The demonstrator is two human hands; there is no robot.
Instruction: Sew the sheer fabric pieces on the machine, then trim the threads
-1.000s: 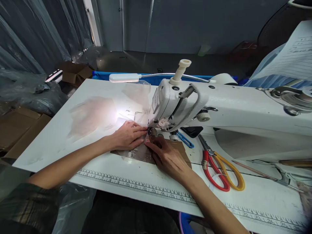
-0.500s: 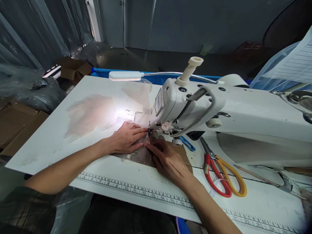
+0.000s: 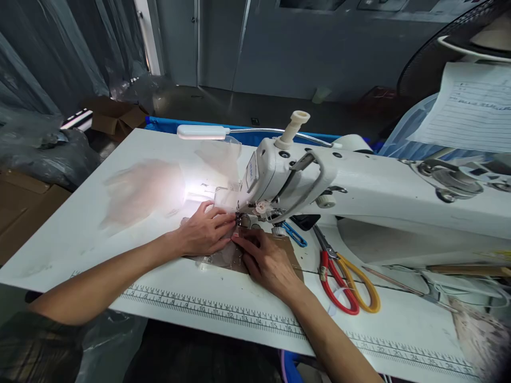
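A thin, sheer pale fabric piece (image 3: 227, 257) lies at the needle end of the white metal sewing machine (image 3: 295, 173), partly over a flat brown sheet (image 3: 290, 251). The left hand (image 3: 206, 232) rests flattened on it, grasping nothing; the right hand (image 3: 268, 261) curls at its edge, any pinch unclear. Both hands have barely shifted beside the needle, suggesting careful positioning.

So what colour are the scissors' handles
One handle is red, the other handle yellow-orange, seen best in the head view.
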